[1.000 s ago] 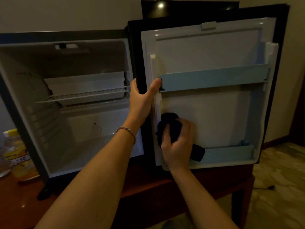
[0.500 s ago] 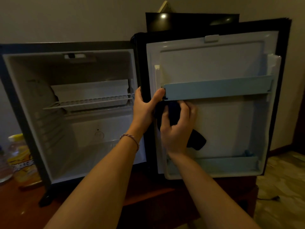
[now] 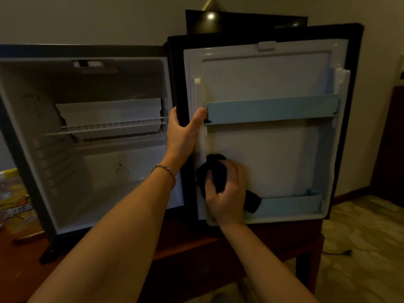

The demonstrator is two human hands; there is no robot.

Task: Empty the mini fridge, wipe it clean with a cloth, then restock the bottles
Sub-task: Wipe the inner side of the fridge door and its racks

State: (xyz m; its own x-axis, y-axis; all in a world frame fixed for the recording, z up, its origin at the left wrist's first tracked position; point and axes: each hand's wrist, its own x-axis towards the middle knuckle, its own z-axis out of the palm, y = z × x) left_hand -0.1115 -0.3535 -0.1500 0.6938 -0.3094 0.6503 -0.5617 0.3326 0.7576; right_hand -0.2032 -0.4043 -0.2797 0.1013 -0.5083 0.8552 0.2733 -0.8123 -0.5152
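On the inner face of the open fridge door, low down and toward its hinge side, the right hand presses a dark cloth against the white liner, its fingers curled round the bunched fabric; a tail of the cloth hangs just above the door's lower shelf rail. The left hand grips the door's hinge-side edge, thumb lying on the liner at the end of the upper shelf rail, the other fingers wrapped behind the edge (a thin bracelet sits on that wrist). To the left of the door, the mini fridge stands open with no bottles in it, showing a wire shelf across its middle. Further left of the door, beyond the cabinet, a yellow-labelled container stands on the reddish wooden surface that carries the fridge; it is blurred, so its label cannot be read. Behind the door's top edge, a dark glossy panel leans near the wall.
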